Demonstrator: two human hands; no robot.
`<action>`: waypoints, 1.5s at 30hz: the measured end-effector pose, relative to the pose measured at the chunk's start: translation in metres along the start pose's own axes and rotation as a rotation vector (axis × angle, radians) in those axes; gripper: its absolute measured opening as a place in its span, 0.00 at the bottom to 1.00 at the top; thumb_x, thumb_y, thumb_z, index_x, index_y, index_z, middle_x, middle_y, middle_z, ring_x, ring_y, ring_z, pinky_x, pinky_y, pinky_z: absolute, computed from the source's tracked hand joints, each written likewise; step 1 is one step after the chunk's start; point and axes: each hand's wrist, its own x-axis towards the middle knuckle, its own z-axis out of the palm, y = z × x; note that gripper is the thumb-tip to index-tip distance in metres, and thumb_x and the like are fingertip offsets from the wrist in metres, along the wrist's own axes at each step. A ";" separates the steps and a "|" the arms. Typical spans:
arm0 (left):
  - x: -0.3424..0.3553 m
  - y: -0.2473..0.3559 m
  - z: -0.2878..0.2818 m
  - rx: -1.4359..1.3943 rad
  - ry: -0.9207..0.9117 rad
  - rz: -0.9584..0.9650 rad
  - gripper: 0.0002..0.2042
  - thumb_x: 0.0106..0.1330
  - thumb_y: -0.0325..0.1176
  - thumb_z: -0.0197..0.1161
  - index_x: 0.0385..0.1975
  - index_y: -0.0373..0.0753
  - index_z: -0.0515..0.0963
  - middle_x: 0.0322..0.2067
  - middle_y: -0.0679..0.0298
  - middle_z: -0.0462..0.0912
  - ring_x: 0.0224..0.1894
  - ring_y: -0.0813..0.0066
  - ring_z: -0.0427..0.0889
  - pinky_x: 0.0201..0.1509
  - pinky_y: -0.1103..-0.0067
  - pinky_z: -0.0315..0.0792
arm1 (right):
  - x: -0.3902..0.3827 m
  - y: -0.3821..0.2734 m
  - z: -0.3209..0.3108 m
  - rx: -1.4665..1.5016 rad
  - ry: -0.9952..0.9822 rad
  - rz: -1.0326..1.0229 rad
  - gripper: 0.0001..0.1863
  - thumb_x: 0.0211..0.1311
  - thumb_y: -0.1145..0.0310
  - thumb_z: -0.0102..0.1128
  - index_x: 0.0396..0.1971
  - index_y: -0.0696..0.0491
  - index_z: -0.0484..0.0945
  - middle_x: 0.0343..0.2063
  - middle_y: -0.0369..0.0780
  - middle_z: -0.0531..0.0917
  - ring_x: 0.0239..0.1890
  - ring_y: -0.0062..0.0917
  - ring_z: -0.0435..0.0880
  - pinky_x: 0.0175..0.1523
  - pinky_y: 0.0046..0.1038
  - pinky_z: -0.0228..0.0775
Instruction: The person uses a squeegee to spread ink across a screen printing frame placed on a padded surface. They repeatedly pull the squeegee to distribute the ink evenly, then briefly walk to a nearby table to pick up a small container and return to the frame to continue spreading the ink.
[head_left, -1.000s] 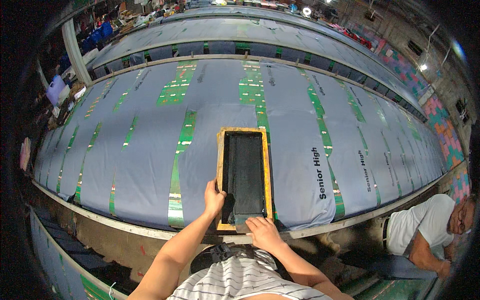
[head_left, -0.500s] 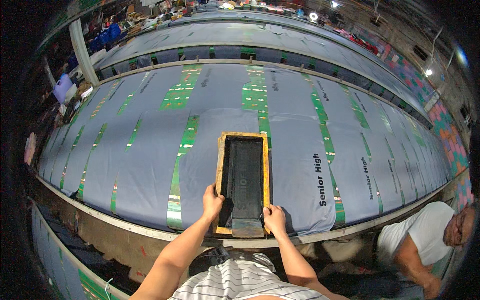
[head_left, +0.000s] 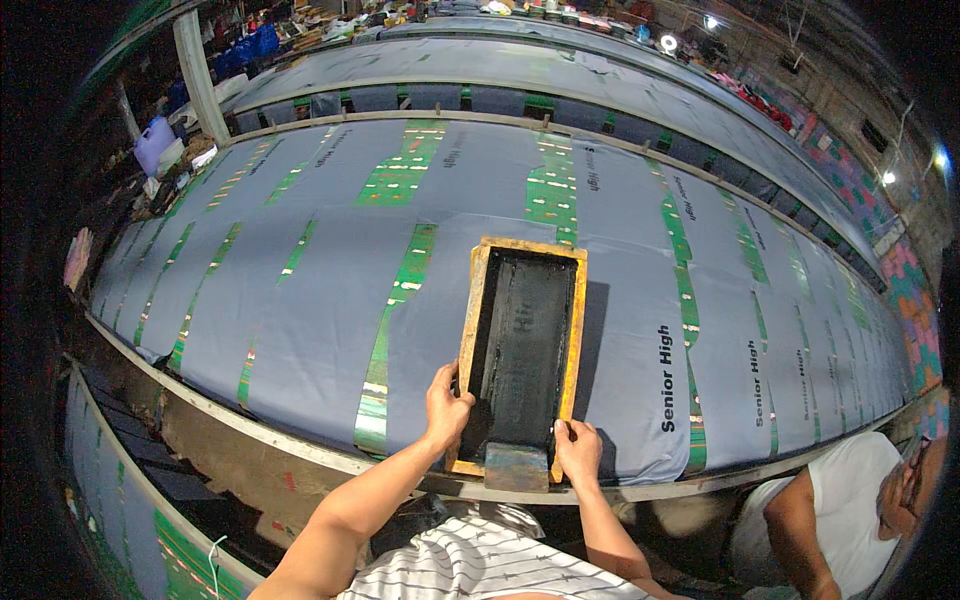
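A screen-printing frame (head_left: 574, 340) with yellowed wooden sides and a dark, ink-stained mesh is held above the grey fabric (head_left: 630, 290) on the long table. Its far end looks raised, and a shadow falls on the cloth to its right. My left hand (head_left: 448, 405) grips the left side near the close end. The right side is pinched by my right hand (head_left: 578, 452), fingers closed around the wood. A flat squeegee (head_left: 516, 468) rests in the frame's near end between my hands. Black lettering (head_left: 667, 378) shows on the fabric piece to the right.
Green strips (head_left: 397, 310) of tabletop show between the grey pieces. The table's near rail (head_left: 280, 435) runs just before me. At the lower right a person in a white top (head_left: 850, 500) is close to the table. More long tables (head_left: 400, 65) lie beyond.
The frame has come up off the fabric, its far end rising, and a shadow now shows beside it. Both hands keep their hold. The whole view has shifted, and the other person has changed posture.
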 end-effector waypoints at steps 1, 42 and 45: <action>0.004 0.003 -0.007 -0.013 -0.006 -0.001 0.34 0.48 0.17 0.63 0.63 0.28 0.73 0.56 0.50 0.79 0.61 0.57 0.79 0.66 0.71 0.71 | 0.001 -0.006 0.001 0.006 -0.002 -0.015 0.21 0.65 0.52 0.66 0.36 0.58 0.86 0.29 0.49 0.82 0.35 0.46 0.83 0.42 0.44 0.73; 0.116 -0.154 -0.347 0.064 -0.035 -0.027 0.32 0.46 0.20 0.64 0.59 0.28 0.76 0.50 0.49 0.83 0.55 0.52 0.81 0.62 0.70 0.72 | -0.095 -0.253 0.280 -0.038 -0.176 0.082 0.24 0.66 0.48 0.61 0.34 0.57 0.86 0.33 0.54 0.83 0.41 0.52 0.82 0.48 0.49 0.74; 0.114 -0.152 -0.343 0.068 -0.029 -0.023 0.32 0.46 0.20 0.63 0.59 0.28 0.77 0.50 0.49 0.83 0.55 0.52 0.82 0.62 0.69 0.73 | -0.094 -0.256 0.274 -0.033 -0.193 0.099 0.23 0.66 0.48 0.61 0.35 0.57 0.86 0.33 0.54 0.83 0.41 0.52 0.82 0.48 0.49 0.73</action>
